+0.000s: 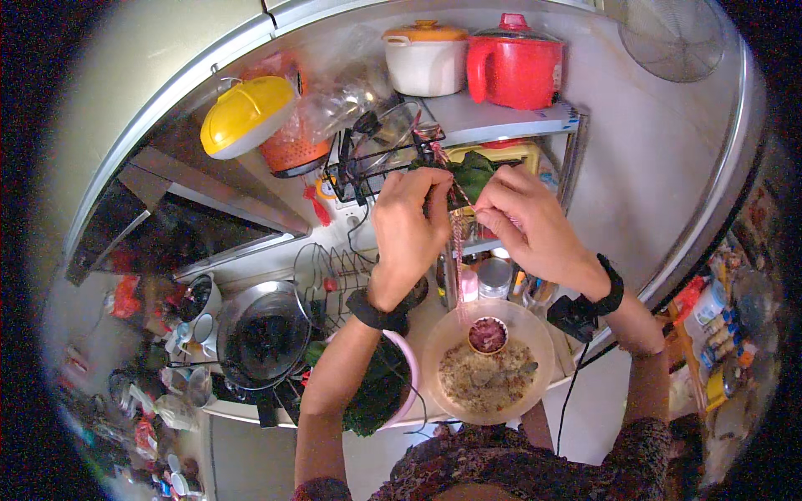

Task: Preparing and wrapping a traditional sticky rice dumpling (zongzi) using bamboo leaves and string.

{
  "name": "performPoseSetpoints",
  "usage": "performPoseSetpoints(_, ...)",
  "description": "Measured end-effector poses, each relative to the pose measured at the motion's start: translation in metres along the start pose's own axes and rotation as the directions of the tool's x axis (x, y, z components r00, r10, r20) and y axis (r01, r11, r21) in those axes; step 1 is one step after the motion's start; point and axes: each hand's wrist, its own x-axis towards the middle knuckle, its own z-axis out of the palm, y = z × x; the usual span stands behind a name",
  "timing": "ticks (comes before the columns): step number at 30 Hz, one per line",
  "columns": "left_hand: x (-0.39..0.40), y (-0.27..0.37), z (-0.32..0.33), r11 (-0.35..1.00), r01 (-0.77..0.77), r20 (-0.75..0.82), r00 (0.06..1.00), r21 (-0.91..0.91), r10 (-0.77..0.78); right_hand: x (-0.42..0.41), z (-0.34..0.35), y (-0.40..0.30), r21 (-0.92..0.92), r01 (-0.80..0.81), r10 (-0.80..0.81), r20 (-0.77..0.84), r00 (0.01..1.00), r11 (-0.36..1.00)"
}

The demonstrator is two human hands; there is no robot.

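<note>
Both hands are raised in front of the shelf, pinching red-and-white string (458, 247). My left hand (413, 228) grips one part of it near a dark green leaf bundle (473, 175), partly hidden behind the fingers. My right hand (532, 228) pinches another stretch between thumb and forefinger. Loose strands hang down towards a large translucent bowl (544, 382) of grain mixture, in which a small cup of reddish-pink filling (487, 334) sits. Left of that bowl, a pink-rimmed basin (410, 369) holds dark green leaves (376, 397).
A dark wok (266, 338) sits at the left beside a wire rack (338, 282). A white pot (426, 62) and a red lidded pot (517, 66) stand on the metal shelf (501, 122). Jars (495, 278) stand below it. A black cable (573, 394) hangs at the right.
</note>
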Motion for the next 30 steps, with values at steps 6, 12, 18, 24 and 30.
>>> performPoseSetpoints(6, 0.004, 0.001, 0.002, 0.999, 0.009, 0.001, 1.000, 0.033, -0.009, -0.009, 0.010, -0.001, 0.015, 0.032, -0.031, -0.063, 0.998, 0.999)
performPoseSetpoints(12, 0.006, 0.005, 0.008, 0.998, 0.069, -0.021, 0.997, 0.016, -0.068, -0.013, 0.012, -0.001, 0.080, 0.060, -0.051, -0.115, 0.992, 0.995)
performPoseSetpoints(18, 0.007, 0.009, 0.006, 0.986, 0.168, 0.020, 0.986, -0.010, -0.167, -0.019, 0.016, 0.003, 0.173, 0.102, -0.074, -0.157, 0.985, 0.980)
performPoseSetpoints(24, 0.010, 0.009, 0.006, 0.988, 0.156, 0.013, 0.988, -0.007, -0.156, -0.028, 0.016, 0.000, 0.278, 0.208, -0.171, -0.151, 0.974, 0.938)
performPoseSetpoints(30, 0.010, 0.012, 0.005, 0.978, 0.204, 0.023, 0.979, 0.043, -0.205, -0.041, 0.011, -0.004, 0.299, 0.242, -0.220, -0.107, 0.970, 0.923)
